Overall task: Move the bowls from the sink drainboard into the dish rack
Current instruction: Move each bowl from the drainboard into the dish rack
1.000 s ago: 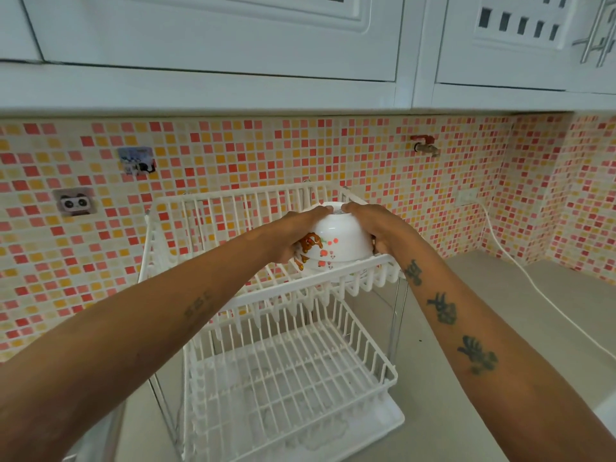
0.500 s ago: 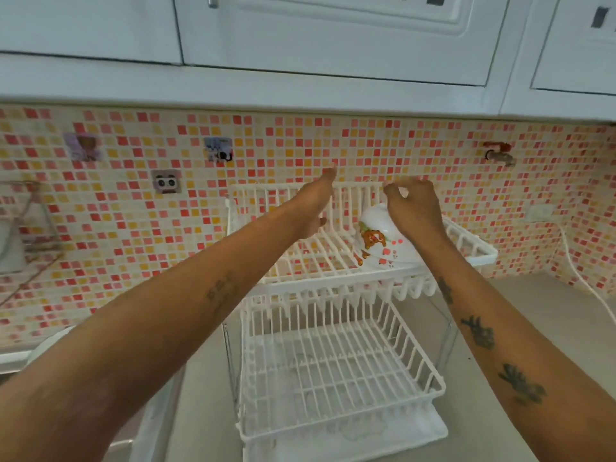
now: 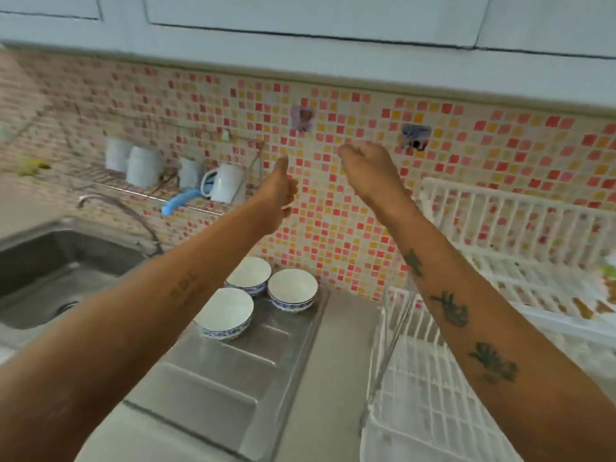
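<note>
Three white round bowls with blue-patterned bands sit upright on the ribbed steel drainboard, below your raised hands. Your left hand, loosely curled and empty, is nearer; your right hand grips nothing.

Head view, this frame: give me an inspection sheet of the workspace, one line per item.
Surface: steel sink drainboard, ribbed, beside the sink basin.
Job's things: three bowls upright on the drainboard; white dish rack at right, its contents blurred.
Clutter: white cups and a mug on a wall shelf; a blue item below them.
Grippers: left hand and right hand raised before the tiles, both empty, loosely curled.
Cables: nothing seen.
Surroundings: mosaic tile wall, two wall hooks, faucet, white cabinets above.
</note>
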The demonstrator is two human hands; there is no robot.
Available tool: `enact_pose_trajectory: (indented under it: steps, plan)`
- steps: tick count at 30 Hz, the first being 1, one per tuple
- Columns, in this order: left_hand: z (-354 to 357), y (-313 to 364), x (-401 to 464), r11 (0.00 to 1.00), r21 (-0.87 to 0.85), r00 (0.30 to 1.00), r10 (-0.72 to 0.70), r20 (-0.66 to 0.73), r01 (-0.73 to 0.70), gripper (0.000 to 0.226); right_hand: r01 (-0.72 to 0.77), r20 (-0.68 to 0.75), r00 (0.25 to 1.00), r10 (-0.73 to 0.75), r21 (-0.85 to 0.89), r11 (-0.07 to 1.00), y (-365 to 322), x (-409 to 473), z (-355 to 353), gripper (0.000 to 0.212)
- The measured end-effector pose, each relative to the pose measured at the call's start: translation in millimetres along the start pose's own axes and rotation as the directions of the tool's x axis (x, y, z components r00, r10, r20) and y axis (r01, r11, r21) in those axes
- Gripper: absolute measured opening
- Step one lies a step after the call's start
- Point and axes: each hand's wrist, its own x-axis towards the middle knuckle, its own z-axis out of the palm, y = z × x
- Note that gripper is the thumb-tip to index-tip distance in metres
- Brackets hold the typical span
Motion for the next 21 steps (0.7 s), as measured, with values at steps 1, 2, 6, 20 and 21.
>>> enact_pose_trajectory:
  steps: [1, 2, 6, 20, 21]
  plan:
    - [-23.5, -5.0, 2.9, 1.000, -0.001, 0.999, -0.015, -0.048, 0.015, 0.059, -0.023, 0.050, 0.999, 0.023, 0.013, 1.000, -0.2, 2.1, 21.7, 0.033]
    - [-46.7, -10.3, 5.4, 1.000, 0.002, 0.995, -0.029, -0.093, 0.029, 0.062, -0.046, 0.103, 0.994, 0.043, 0.035, 0.998, 1.2, 3.6, 43.0, 0.034]
    - [-131.0, -37.8, 12.0, 0.993, 0.009, 0.963, -0.109, -0.245, 0.115, 0.072, -0.196, 0.305, 0.937, 0.168, 0.063, 0.979, 12.7, 6.3, 121.9, 0.045]
    - [-249.2, -192.5, 38.2, 0.864, -0.042, 0.785, -0.475, -0.398, 0.502, 0.067, -0.634, 0.504, 0.639, 0.582, -0.084, 0.769, 188.9, -0.5, 318.2, 0.061]
    - [-249.4, -201.7, 41.3, 0.854, -0.029, 0.779, -0.487, -0.396, 0.519, 0.065, -0.649, 0.495, 0.625, 0.604, -0.101, 0.754, 198.4, -3.8, 323.6, 0.059]
